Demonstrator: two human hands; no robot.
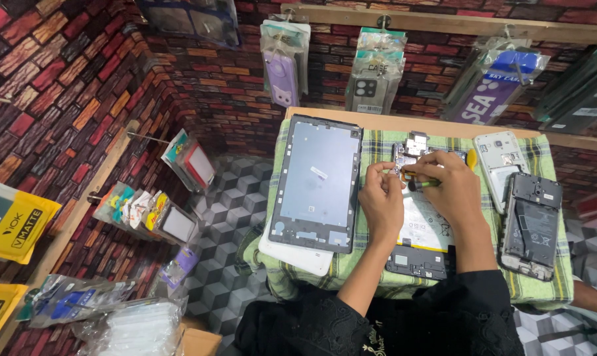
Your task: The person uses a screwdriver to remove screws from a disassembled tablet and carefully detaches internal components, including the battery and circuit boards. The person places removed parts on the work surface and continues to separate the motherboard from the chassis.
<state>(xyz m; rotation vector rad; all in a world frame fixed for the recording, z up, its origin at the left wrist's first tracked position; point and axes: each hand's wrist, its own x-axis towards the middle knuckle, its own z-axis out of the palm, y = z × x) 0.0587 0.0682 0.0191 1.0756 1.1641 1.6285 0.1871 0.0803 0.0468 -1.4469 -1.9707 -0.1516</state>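
Black sleeves [404,323] fill the bottom of the view, the forearms reaching up onto a green checked cloth [549,277] that covers a small table. The left hand [382,198] is curled narrow, its fingertips pinching at the top edge of an opened tablet [420,227] — the exact part under them is too small to tell. The right hand [451,188] is closed round a green-handled screwdriver [422,184], its tip aimed left toward the left fingertips, at the circuit board near the tablet's top. The tablet lies on the cloth right under both hands, its pale battery showing between the wrists and a dark board at its lower end.

Just left of the left hand lies a grey tablet frame [318,181], flat, resting on a white panel [298,254] that sticks out below it. To the right of the hands lie two opened phones — a white one [501,158] further up and a black one [532,224] nearer. A yellow pick [472,157] sits beside the right hand. Packaged cases [376,69] hang on the brick-patterned wall behind.
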